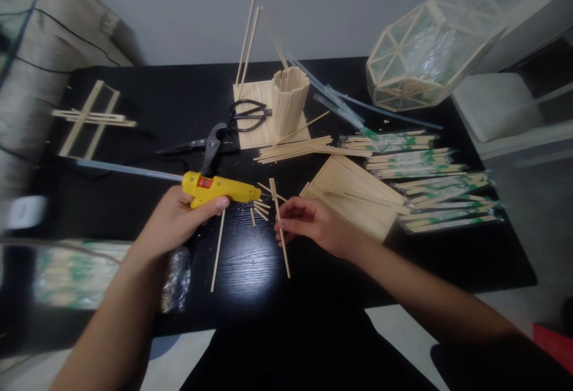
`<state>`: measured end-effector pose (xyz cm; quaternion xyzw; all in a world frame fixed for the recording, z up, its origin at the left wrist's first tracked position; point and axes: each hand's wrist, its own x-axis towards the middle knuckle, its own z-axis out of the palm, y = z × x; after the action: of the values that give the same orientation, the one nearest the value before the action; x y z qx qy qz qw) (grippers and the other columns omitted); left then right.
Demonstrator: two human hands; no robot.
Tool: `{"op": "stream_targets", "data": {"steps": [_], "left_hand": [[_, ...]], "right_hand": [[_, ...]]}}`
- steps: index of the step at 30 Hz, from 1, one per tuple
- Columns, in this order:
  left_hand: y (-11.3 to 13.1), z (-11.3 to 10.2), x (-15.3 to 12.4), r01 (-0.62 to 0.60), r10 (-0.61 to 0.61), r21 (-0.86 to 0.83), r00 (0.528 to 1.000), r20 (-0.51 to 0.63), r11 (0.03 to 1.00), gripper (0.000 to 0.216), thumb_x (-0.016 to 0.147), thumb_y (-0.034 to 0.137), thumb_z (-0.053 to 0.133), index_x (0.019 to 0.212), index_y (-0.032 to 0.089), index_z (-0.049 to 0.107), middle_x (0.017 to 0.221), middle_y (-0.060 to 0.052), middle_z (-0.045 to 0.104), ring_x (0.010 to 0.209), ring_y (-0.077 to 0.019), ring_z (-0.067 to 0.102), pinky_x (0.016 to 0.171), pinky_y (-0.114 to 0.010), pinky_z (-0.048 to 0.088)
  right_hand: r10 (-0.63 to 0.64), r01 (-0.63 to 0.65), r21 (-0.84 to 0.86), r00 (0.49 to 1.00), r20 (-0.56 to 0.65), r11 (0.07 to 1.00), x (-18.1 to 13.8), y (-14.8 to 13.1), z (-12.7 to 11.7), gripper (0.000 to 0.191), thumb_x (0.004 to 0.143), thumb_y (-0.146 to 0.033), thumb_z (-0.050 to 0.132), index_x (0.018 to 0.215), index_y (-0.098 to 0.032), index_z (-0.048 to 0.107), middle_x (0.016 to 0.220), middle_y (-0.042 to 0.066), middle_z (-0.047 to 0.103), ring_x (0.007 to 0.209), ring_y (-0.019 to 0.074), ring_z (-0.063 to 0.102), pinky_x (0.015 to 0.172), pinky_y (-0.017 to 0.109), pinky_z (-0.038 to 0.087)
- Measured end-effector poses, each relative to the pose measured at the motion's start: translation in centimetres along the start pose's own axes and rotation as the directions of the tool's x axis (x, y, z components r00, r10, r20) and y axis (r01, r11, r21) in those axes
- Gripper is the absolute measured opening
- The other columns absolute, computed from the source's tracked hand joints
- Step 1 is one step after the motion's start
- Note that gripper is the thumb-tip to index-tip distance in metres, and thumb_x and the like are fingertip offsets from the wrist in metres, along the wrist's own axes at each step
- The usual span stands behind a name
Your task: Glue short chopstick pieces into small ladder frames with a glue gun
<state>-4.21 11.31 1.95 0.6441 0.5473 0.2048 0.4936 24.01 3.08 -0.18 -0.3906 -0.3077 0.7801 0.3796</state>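
Observation:
My left hand (176,215) grips a yellow glue gun (224,189), its nozzle aimed right. A long translucent glue stick (129,168) juts from its back end. Below that hand a thin wooden stick (218,254) slants downward; whether the fingers hold it I cannot tell. My right hand (313,224) pinches another thin wooden stick (285,251) nearly upright, just right of the nozzle and apart from it. This stick looks thicker at its upper end. Short cut pieces of stick (261,209) lie on the black table (250,295) between the hands.
Behind stand a stick-walled cup (290,101) on a square stick mat (253,134), black scissors (248,115) and pliers (212,146). Rightward lie a second mat (353,197), wrapped chopsticks (416,161) and a framed lantern shape (430,51). A stick frame (92,119) sits at left.

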Motion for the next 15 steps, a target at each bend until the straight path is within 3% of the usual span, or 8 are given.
{"op": "stream_targets", "data": {"steps": [15], "left_hand": [[0.3, -0.16, 0.0, -0.042, 0.042, 0.015, 0.999, -0.003, 0.999, 0.047, 0.082, 0.055, 0.077, 0.06, 0.016, 0.062, 0.057, 0.0, 0.057, 0.053, -0.0111, 0.048, 0.05, -0.024, 0.036]], "right_hand": [[0.017, -0.017, -0.043, 1.0, -0.006, 0.999, -0.01, 0.0, -0.08, 0.031, 0.082, -0.039, 0.089, 0.094, -0.018, 0.07, 0.087, 0.001, 0.076, 0.075, 0.0138, 0.075, 0.077, 0.03, 0.063]]}}
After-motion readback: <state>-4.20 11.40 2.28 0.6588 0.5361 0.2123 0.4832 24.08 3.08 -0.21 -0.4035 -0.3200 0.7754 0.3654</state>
